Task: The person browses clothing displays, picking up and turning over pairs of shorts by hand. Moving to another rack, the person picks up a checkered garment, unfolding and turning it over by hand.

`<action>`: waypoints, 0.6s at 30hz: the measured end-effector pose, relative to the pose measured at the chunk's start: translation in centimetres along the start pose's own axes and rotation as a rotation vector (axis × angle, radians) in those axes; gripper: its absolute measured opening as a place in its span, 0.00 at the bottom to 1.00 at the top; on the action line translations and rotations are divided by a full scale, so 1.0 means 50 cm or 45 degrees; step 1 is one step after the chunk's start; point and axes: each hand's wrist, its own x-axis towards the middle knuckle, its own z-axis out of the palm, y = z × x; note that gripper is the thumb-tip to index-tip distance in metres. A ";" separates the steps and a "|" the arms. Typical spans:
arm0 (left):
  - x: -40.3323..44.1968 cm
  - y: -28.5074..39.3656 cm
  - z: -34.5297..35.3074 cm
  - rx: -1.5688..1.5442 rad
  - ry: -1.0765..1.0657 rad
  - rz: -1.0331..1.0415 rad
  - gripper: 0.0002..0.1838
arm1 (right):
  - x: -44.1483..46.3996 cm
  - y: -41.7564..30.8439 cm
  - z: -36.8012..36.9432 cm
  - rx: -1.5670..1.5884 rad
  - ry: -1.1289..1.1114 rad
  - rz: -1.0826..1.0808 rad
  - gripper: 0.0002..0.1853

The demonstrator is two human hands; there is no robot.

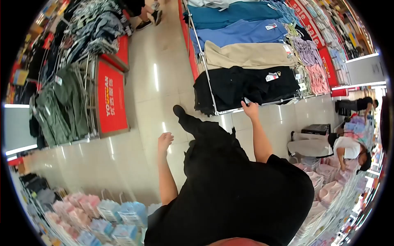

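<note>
My left hand (165, 141) hangs over the tiled floor with its fingers loosely curled, touching no garment. My right hand (250, 109) is at the near edge of a wire display bin, beside folded black trousers (262, 87); its fingertips meet a small pale tag (247, 100) there, and whether they grip it is hard to tell. Behind the black trousers lie beige trousers (246, 55), then blue trousers (242, 33) and teal ones (234, 15), several with white labels.
Left stands a rack with green trousers (61, 106) and a red sign (112, 98). Packaged goods (108, 211) fill the lower left. One person in a white top (347, 147) leans over pink goods at right; another in black (357, 104) stands beyond. Someone's legs (147, 16) show at top.
</note>
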 end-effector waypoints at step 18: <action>0.442 0.565 -0.135 0.670 -0.304 -0.085 0.17 | 0.032 -0.131 -0.026 0.127 0.413 0.955 0.39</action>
